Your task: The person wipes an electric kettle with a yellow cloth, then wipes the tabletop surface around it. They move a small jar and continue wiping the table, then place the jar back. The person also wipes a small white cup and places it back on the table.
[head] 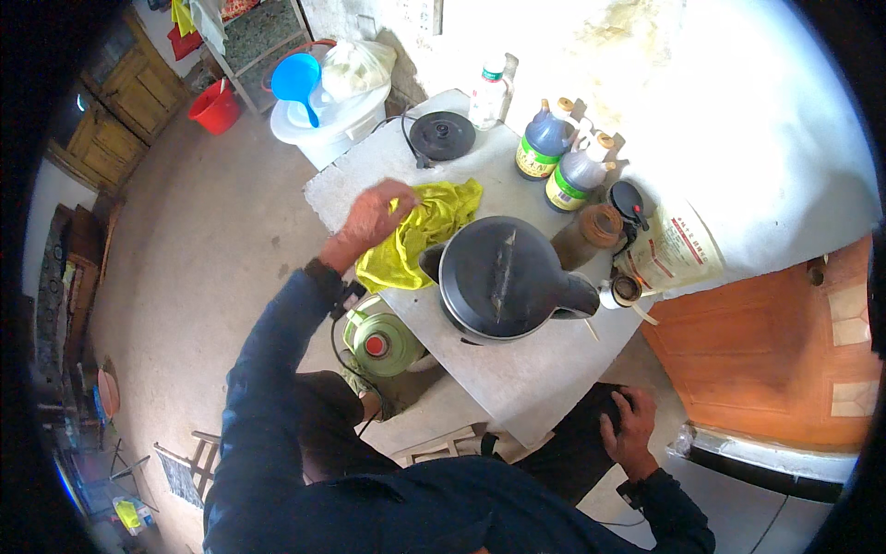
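My left hand (379, 213) is at the left edge of the grey tabletop (516, 384), over a crumpled yellow-green cloth (443, 218). Its fingers are bent at the cloth's upper left part; whether they grip it I cannot tell. Just right of the cloth stands an electric kettle (502, 277) with a black lid, its spout toward the cloth and its handle to the right. My right hand (631, 429) rests on my knee below the table's right side, fingers loosely bent, holding nothing. A black round kettle base (442, 136) with a cord lies at the back left of the table.
Two dark sauce or vinegar bottles (538, 149), a clear bottle (489, 97), a brown jar (588, 235), a small open jar (625, 289) and a printed bag (675, 246) line the wall side. A green jug (384, 344) stands on the floor. A white tub (346, 128) holds a blue ladle (297, 79).
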A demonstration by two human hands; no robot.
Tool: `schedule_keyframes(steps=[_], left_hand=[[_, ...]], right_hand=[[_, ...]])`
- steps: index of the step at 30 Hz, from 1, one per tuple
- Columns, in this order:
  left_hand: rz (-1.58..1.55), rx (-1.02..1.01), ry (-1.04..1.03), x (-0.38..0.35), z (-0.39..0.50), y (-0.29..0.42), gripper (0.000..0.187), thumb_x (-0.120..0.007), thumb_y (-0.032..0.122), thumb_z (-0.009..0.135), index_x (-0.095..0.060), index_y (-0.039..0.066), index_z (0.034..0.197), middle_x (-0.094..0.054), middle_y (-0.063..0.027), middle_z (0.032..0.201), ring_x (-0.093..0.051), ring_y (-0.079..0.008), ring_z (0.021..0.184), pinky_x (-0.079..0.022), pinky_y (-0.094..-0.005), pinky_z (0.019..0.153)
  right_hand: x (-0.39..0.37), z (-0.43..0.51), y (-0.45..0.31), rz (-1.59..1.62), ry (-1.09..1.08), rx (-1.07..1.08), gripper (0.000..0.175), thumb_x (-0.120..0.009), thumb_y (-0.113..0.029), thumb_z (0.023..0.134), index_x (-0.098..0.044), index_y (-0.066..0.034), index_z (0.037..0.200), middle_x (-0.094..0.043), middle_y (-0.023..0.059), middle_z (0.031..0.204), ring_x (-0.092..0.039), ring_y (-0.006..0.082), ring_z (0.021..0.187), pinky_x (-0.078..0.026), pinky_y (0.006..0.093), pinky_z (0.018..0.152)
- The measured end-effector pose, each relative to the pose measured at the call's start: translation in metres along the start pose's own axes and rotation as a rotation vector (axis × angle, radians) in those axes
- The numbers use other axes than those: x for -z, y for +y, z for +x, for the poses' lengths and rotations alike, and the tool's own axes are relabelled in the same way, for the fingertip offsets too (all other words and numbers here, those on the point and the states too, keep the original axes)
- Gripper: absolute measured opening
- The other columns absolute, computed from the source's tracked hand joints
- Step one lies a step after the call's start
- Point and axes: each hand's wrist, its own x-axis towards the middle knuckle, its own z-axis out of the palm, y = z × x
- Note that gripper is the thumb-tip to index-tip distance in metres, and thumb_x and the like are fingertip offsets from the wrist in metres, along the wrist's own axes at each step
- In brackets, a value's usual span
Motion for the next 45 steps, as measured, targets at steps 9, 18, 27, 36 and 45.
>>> schedule_keyframes(steps=[9,18,27,36,45], left_hand=[[0.408,0.046,-0.072,-0.032,0.129,-0.044,0.073,-0.080,0.045,0.095,-0.053,0.022,0.159,-0.049,-0.0143,0.165,-0.046,-0.0388,0.152,-0.046,-0.0547,0.120],[0.408,0.057,-0.209,-0.040,0.137,-0.063,0.084,-0.083,0.051,0.091,-0.046,0.031,0.164,-0.040,-0.0145,0.171,-0.043,-0.0396,0.155,-0.044,-0.0603,0.120],[0.324,0.051,-0.235,0.006,0.083,-0.075,0.082,-0.084,0.042,0.092,-0.047,0.025,0.163,-0.040,-0.0171,0.172,-0.043,-0.0415,0.156,-0.042,-0.0523,0.126],[0.517,-0.033,-0.199,0.034,0.049,-0.048,0.086,-0.085,0.046,0.089,-0.048,0.025,0.164,-0.045,-0.0189,0.168,-0.047,-0.0453,0.150,-0.042,-0.0563,0.121],[0.337,-0.367,-0.371,-0.030,-0.009,0.030,0.049,-0.069,0.018,0.099,-0.062,0.016,0.147,-0.061,-0.0187,0.138,-0.066,-0.0385,0.122,-0.057,-0.0477,0.101]], right_hand=[[0.004,0.009,-0.004,-0.010,-0.024,0.029,0.054,-0.080,-0.023,0.082,-0.066,-0.0038,0.131,-0.061,0.0240,0.131,-0.058,0.0455,0.121,-0.043,0.0600,0.103],[0.008,0.013,-0.004,-0.025,-0.046,0.018,0.054,-0.080,-0.023,0.082,-0.067,-0.0027,0.130,-0.062,0.0247,0.131,-0.058,0.0463,0.122,-0.044,0.0598,0.106],[0.004,0.004,0.000,-0.019,-0.021,0.018,0.053,-0.078,-0.027,0.086,-0.066,-0.0024,0.131,-0.061,0.0249,0.134,-0.057,0.0471,0.123,-0.043,0.0616,0.107],[0.004,0.003,0.000,-0.008,-0.022,-0.004,0.054,-0.080,-0.025,0.083,-0.067,-0.0036,0.131,-0.062,0.0234,0.133,-0.057,0.0452,0.124,-0.043,0.0596,0.108],[0.004,0.007,-0.002,-0.009,-0.010,0.021,0.053,-0.080,-0.024,0.084,-0.068,-0.0025,0.130,-0.062,0.0230,0.131,-0.058,0.0450,0.121,-0.044,0.0592,0.105]])
